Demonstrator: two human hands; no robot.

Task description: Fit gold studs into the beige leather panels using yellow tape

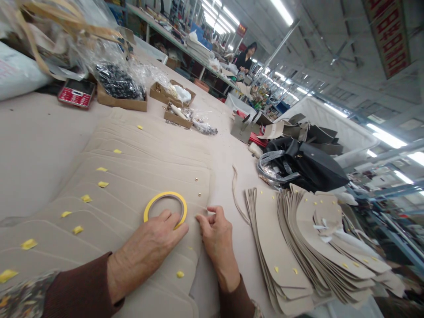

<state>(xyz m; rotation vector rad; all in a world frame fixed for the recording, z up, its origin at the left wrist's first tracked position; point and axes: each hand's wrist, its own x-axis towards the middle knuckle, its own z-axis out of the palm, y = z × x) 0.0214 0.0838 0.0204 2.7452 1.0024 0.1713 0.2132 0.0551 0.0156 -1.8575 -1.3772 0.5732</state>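
My left hand (150,242) is closed on a roll of yellow tape (148,207), with fingers through and over the ring. The roll is just above overlapping beige panels (132,176) that carry small yellow tape pieces (103,184). Close by on the right, my right hand (217,234) has thumb and forefinger pinched at the right edge of a panel. What lies between those fingertips is too small to make out. Two small metal studs (199,194) show on the panel above that hand.
Stacked beige panels (298,247) lie at the right, with a black handbag (308,165) behind them. Small cardboard boxes (179,117), a red digital scale (77,93) and plastic-wrapped items stand towards the back left. A cord (235,190) lies between. A person (245,59) is far off.
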